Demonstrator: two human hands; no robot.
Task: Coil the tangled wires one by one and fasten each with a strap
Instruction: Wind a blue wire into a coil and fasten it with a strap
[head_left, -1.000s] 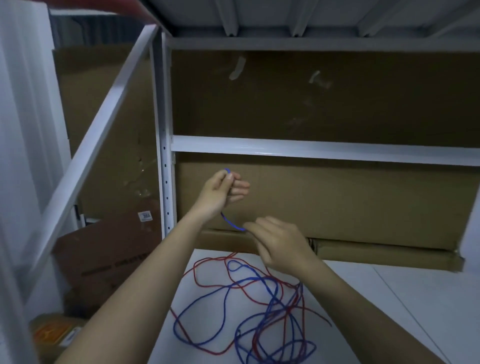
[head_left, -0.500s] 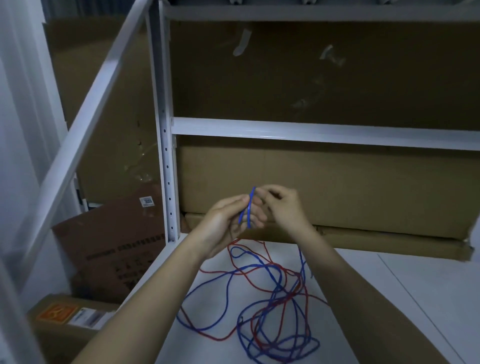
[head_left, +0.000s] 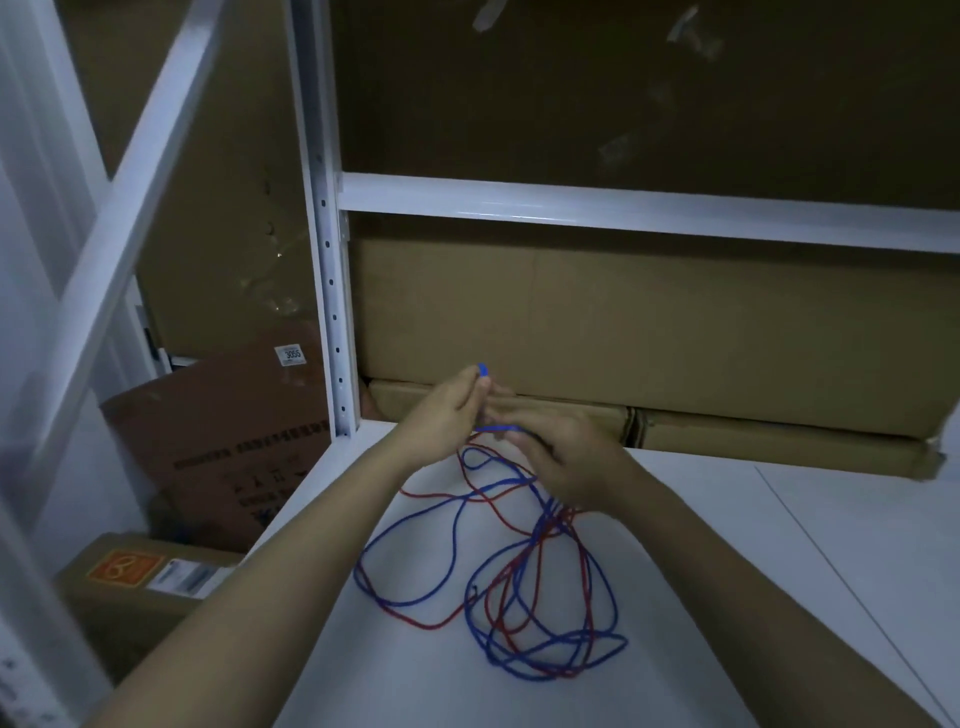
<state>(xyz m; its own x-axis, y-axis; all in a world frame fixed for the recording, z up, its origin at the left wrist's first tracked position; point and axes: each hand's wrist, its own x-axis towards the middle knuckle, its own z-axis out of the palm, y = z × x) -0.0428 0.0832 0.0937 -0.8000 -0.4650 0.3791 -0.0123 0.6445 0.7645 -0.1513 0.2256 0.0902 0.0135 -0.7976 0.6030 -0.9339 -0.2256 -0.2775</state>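
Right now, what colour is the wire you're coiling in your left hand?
Blue wire, seen in the head view looped over the left hand.

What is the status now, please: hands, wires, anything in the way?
Left hand holds small blue wire loops, right hand pinches the next stretch. Red wire tangled with it on the white shelf. No strap in view. Nothing blocking.

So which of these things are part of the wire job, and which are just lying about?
Part of the job:
- blue wire
- red wire
- left hand
- right hand

Just lying about:
- cardboard boxes
- labelled box
- white shelf frame
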